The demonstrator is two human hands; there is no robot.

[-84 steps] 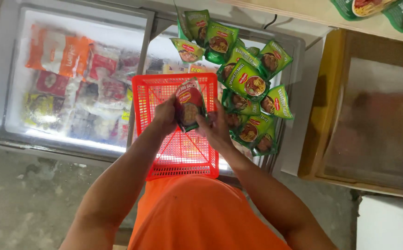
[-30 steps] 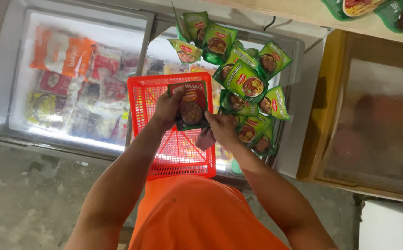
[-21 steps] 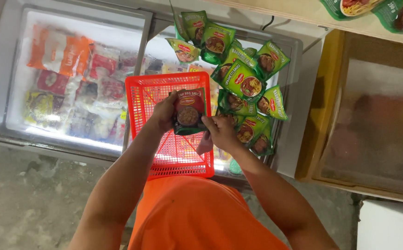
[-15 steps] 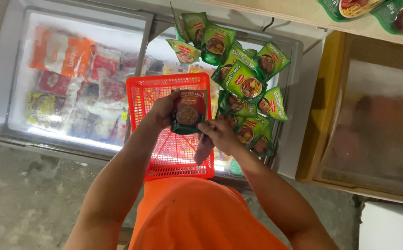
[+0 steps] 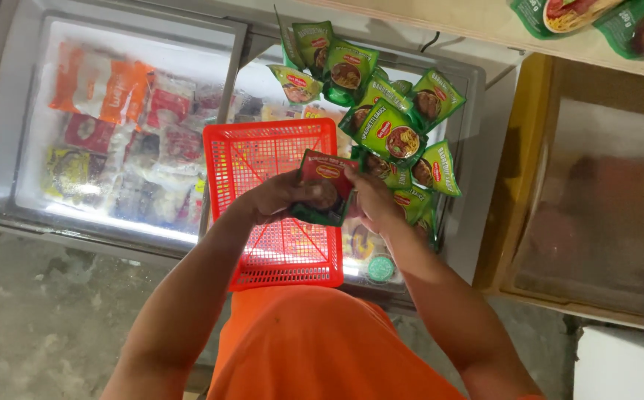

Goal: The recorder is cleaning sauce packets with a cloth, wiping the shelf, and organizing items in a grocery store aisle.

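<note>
While both hands grip one sauce packet (image 5: 327,187), it sits above a red basket (image 5: 274,200).
Left hand (image 5: 281,196) and right hand (image 5: 370,200) fingers close on its edges; a firm, level hold seems best.

Probably a small shop: a glass-topped chest freezer (image 5: 115,148) of packaged food, sauce pouches (image 5: 385,126) piled on it.

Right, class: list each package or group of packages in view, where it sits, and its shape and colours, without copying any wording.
Held pouch: flat, green with red top, between left hand and right hand, over the red basket.
Green pouches: heap on the freezer lid, round food pictures.
Frozen packs: inside the chest freezer, orange, red, yellow, frosted.
Green packets: top right, on the shelf.
</note>
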